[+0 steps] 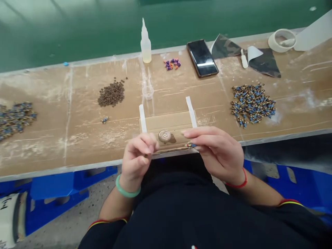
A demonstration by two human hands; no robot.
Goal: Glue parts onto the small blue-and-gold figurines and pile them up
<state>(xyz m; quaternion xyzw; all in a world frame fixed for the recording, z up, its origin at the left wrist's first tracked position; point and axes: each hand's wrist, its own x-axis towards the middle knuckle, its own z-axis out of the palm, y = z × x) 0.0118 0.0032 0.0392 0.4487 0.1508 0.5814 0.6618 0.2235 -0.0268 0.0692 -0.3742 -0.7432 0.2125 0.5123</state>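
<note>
Between the thumb and fingertips of my left hand (138, 154) is a small brown disc (146, 155), mostly covered. My right hand (218, 148) pinches a tiny blue-and-tan figurine (191, 145), held sideways above the near edge of a taped cardboard piece (166, 121). On that cardboard, between both hands, lies a round coin-like metal piece (164, 136) with a dark wet-looking patch beside it. A pile of similar brown discs (111, 94) is beyond my left hand, and one loose figurine (104, 120) lies below it. Many more figurines (251, 103) are heaped to the right.
Another figurine heap (17, 119) is at far left. Along the back stand a pointed squeeze bottle (146, 46), purple-orange bits (172, 64), a phone (202, 58), camouflage scraps (264, 62) and a tape roll (282, 40). A small clear cup (148, 92) sits behind the cardboard. Blue stools (52, 185) are below.
</note>
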